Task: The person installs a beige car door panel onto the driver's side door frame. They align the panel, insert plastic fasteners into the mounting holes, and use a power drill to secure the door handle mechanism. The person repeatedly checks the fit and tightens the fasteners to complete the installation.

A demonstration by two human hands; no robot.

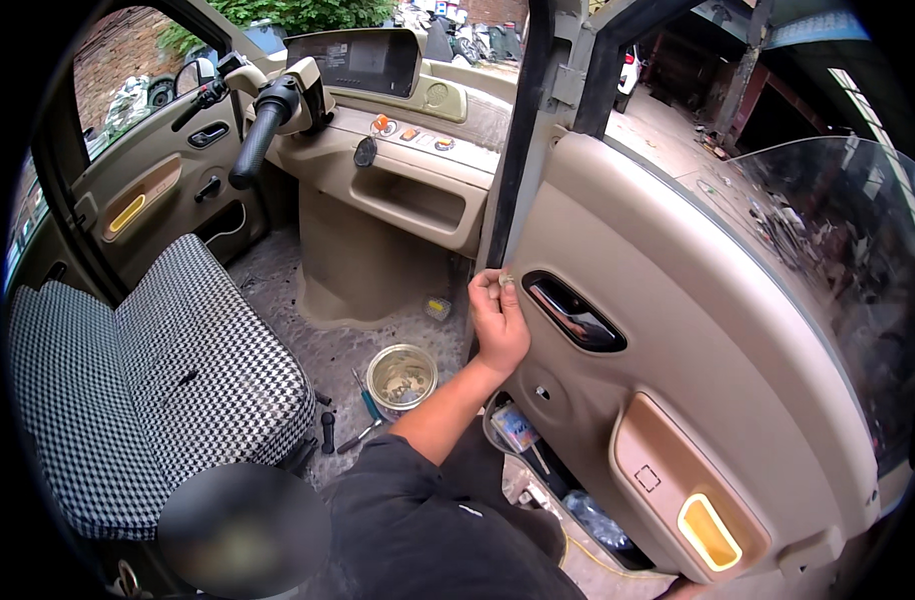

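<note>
My left hand (500, 322) is raised at the front edge of the open door, next to the black and chrome inner door handle (576, 312). Its fingers and thumb pinch a small pale piece (506, 281), too small to make out its kind. The beige door panel (618, 240) fills the right side. Lower on it are a small round fitting (544, 393) and an armrest with a yellow-lined pull recess (711, 532). A sliver of my right hand (686, 590) shows at the bottom edge, by the door's lower end; its fingers are hidden.
A clear tub (403, 378) with small parts stands on the cab floor, beside a teal-handled tool (370, 405) and a screwdriver (361, 436). A checked seat (178, 370) lies left, handlebar grip (265, 132) ahead. The door pocket (550, 470) holds packets and plastic.
</note>
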